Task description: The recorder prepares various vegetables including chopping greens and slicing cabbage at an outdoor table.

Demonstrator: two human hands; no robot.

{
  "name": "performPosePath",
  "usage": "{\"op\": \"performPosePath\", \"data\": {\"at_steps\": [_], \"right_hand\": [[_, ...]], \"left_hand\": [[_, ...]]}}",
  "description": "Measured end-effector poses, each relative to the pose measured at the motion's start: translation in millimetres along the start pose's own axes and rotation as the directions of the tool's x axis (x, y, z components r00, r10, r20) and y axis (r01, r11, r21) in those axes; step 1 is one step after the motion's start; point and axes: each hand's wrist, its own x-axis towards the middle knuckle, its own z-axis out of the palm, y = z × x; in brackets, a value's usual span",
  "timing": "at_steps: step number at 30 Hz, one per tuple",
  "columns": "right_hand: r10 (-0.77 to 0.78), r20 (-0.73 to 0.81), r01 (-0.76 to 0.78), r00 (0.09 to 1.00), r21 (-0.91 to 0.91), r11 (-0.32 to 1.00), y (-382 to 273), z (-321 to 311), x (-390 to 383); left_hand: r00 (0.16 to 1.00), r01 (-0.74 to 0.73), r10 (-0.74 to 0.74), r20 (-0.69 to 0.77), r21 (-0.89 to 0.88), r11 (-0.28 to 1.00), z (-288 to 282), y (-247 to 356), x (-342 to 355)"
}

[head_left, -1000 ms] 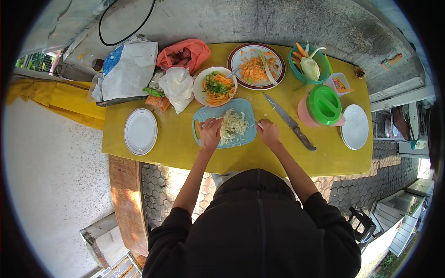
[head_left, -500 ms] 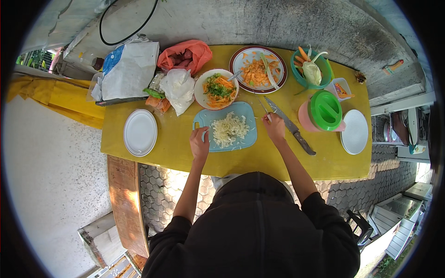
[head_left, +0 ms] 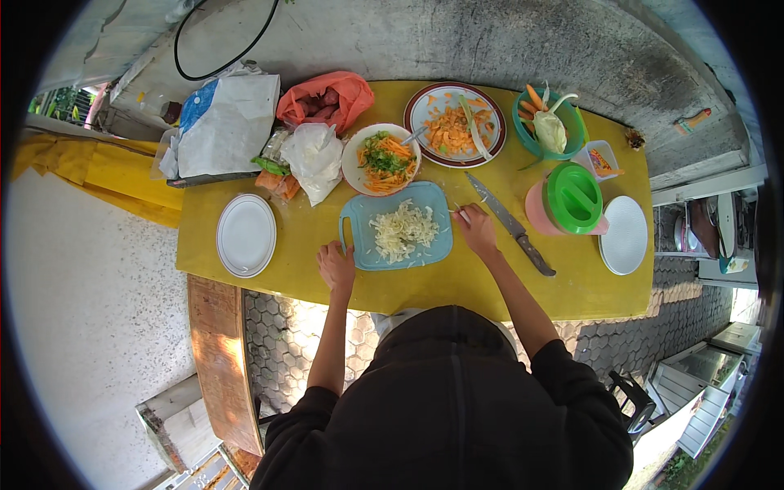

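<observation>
A light-blue cutting board [head_left: 354,249] lies on the yellow-covered table with a heap of chopped whitish cabbage [head_left: 402,231] on it. My left hand [head_left: 336,266] rests at the board's lower left edge, fingers loosely apart and holding nothing. Just off the board's right edge, my right hand [head_left: 476,229] is closed round the pale handle of a small knife [head_left: 462,216]; its blade is hard to make out now. A large knife [head_left: 512,222] with a dark handle lies to the right of that hand. Beyond the board stands a bowl [head_left: 352,175] of carrot strips and chopped greens.
A red-rimmed plate [head_left: 419,149] holds carrot pieces. Behind a pink jug with a green lid [head_left: 573,198] sits a green bowl [head_left: 578,131] of vegetables. White plates [head_left: 246,235] flank the table. Plastic bags [head_left: 313,159] crowd the back left; a wooden bench [head_left: 214,327] is nearer left.
My left hand has slid left and down off the board's corner, its fingers loosening. My right hand has dropped slightly nearer, turning the small knife so its blade no longer points away.
</observation>
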Motion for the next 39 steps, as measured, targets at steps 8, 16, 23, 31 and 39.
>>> {"op": "performPosePath", "data": {"at_steps": [8, 16, 23, 31, 39], "right_hand": [[-0.020, 0.029, 0.023, 0.999, -0.127, 0.992, -5, 14, 8], [-0.087, 0.073, 0.090, 0.994, -0.049, 0.995, -27, 20, -4], [0.019, 0.043, -0.023, 0.999, 0.073, 0.997, -28, 2, -5], [0.229, -0.104, -0.247, 0.968, -0.222, 0.943, 4, -7, 0], [0.335, -0.045, -0.336, 0.941, -0.010, 0.942, 10, -7, -16]], "left_hand": [[0.989, 0.052, -0.053, 0.139, 0.011, 0.999, 10, -6, 16], [0.996, -0.039, 0.052, 0.078, -0.165, 0.986, 16, -6, -13], [0.945, 0.327, -0.217, 0.246, -0.707, 0.627, 24, 33, -36], [0.973, 0.229, -0.187, 0.134, -0.489, 0.842, 30, 51, -10], [0.774, 0.632, -0.117, 0.622, -0.748, 0.201, 31, 28, -16]]}}
